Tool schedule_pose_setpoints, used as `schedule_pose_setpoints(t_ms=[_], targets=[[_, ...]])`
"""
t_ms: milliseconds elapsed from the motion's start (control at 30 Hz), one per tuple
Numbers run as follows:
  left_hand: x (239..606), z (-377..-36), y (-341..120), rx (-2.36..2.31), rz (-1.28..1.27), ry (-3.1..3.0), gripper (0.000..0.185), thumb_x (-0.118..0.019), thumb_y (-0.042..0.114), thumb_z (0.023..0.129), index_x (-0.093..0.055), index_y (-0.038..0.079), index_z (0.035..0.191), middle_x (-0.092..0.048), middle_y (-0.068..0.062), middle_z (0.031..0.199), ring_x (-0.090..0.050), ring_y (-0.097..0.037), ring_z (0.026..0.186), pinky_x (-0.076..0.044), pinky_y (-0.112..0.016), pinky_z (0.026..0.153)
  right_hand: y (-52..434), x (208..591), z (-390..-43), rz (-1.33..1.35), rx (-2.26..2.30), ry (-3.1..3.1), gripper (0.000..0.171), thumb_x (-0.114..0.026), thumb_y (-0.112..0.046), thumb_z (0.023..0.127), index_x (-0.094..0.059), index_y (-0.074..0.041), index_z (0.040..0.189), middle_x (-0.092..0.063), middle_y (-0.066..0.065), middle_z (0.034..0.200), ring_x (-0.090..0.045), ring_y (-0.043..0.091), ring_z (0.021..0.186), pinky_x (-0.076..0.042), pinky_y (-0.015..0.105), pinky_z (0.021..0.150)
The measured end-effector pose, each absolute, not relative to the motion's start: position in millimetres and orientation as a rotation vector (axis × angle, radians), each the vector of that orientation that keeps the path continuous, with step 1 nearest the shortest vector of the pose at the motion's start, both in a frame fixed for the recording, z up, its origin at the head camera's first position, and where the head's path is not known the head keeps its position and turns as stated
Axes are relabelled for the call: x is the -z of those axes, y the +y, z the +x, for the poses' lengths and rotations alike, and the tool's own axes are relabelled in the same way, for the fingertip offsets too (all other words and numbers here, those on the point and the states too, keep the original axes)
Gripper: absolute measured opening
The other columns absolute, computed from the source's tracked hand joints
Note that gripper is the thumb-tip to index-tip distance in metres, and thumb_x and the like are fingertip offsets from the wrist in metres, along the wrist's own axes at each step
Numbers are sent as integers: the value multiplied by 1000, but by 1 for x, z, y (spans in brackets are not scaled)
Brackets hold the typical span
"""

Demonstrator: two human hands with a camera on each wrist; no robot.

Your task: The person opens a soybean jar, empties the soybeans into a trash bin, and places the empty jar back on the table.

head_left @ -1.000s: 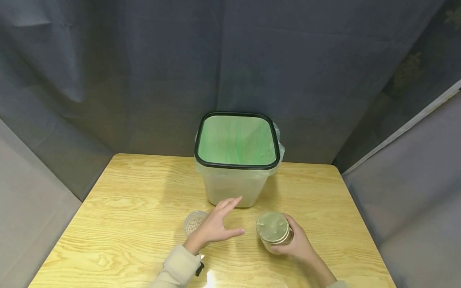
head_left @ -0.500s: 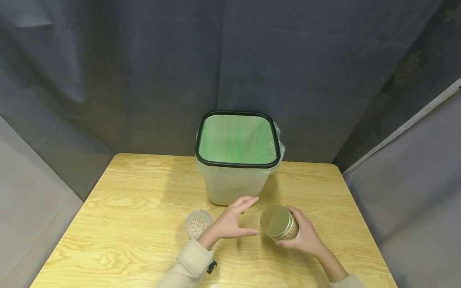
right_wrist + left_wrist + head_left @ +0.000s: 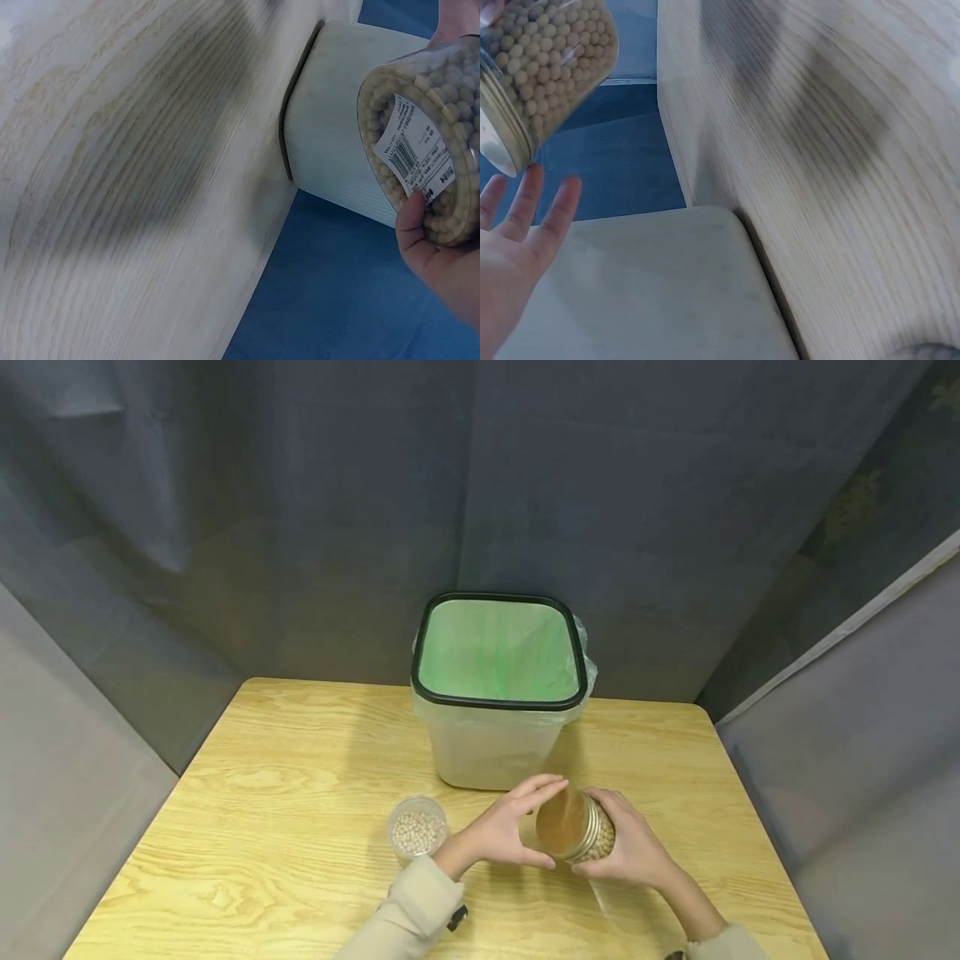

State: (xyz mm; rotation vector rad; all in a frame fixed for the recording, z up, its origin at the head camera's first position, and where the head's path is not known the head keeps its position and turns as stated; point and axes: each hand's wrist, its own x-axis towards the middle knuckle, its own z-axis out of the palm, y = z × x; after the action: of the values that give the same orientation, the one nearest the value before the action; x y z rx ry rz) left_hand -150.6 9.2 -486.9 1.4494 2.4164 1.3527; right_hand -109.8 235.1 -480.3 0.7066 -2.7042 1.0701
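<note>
My right hand [image 3: 633, 847] grips a clear jar [image 3: 602, 837] of pale round beads or beans by its body, tilted so the gold lid [image 3: 558, 823] faces left. The right wrist view shows the jar's base with a white barcode label [image 3: 416, 142], a finger curled at its edge. My left hand [image 3: 506, 833] is spread beside the lid, thumb and fingers apart and fairly straight. In the left wrist view its fingertips come right at the lid's rim [image 3: 517, 127]. A round clear tub [image 3: 417, 828] of similar pale balls stands left of the left hand, partly behind the wrist.
A white bin [image 3: 491, 743] with a black rim and a green-tinted liner stands behind the hands on the wooden table [image 3: 262, 827]. Dark cloth [image 3: 337, 527] hangs behind the table, with pale panels at both sides.
My left hand has moved right, from near the tub to the jar's lid. My right hand has tilted the jar so its lid turns left toward the left hand.
</note>
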Motion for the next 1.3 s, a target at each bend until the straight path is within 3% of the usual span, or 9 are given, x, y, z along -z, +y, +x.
schedule_pose_setpoints(t_ms=[233,433,633,933,1300], targets=[[487,-150,15,-1263,1501,2474,102,-86,24,58,-30,7,142,-33,-6,137,-36,-16,124,-33,-28,99,235,477,-110,723,-1058,-2738,93,-87,-34,48,-45,-3,126,-54,9,112,-53,24,96,-47,45,75],[486,-146,16,-1198,1451,2521,102,-86,31,57,-31,14,141,-37,-3,126,-44,-12,114,-37,-24,94,236,476,-108,746,-1103,-2801,94,-86,-38,52,-43,0,127,-52,16,116,-53,32,99,-46,47,77],[487,-145,14,-1182,1456,2523,103,-85,37,57,-30,16,141,-38,-2,121,-46,-10,108,-39,-22,90,239,479,-107,887,-1118,-2796,105,-83,-52,49,-39,-4,132,-50,7,120,-52,25,102,-47,45,79],[482,-150,16,-1167,1443,2550,100,-87,42,51,-41,15,135,-40,2,111,-47,-5,97,-40,-16,83,236,484,-106,847,-1126,-2724,96,-88,-36,50,-43,-8,129,-56,1,112,-57,17,91,-50,34,72],[473,-154,15,-1059,1414,2642,98,-87,50,43,-47,20,128,-43,5,98,-47,-5,82,-39,-10,70,231,482,-103,751,-1203,-2738,93,-87,-36,51,-43,-11,129,-57,1,113,-58,17,92,-50,31,72]])
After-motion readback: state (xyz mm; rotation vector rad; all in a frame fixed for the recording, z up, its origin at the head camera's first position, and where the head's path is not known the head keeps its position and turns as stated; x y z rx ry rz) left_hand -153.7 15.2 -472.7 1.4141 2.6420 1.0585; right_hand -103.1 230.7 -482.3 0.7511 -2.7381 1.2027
